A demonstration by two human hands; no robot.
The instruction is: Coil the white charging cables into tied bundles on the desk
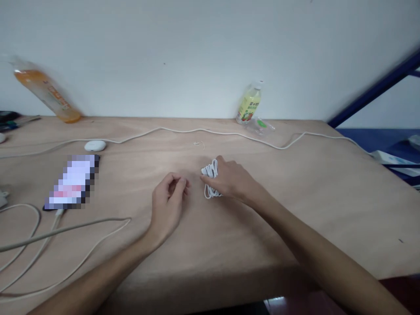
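Note:
My right hand [231,178] is closed on a coiled white cable [210,173], wound into a small bundle at the middle of the table. Thumb and fingers grip the bundle's right side and cover part of it, while loops stick out above and below the thumb. Just to the left, apart from the bundle, my left hand [168,197] rests with its fingers curled in and the thumb against them. Nothing shows in that hand. Behind both hands lies a tiny white twist of wire [197,143].
A long white cord [200,130] crosses the wooden table [262,245] at the back. On the left are a phone [72,181] with a cable, and a white earbud case [95,145]. An orange bottle [49,94], a yellow-labelled bottle [249,104] and a plastic wrapper [260,126] stand or lie near the wall.

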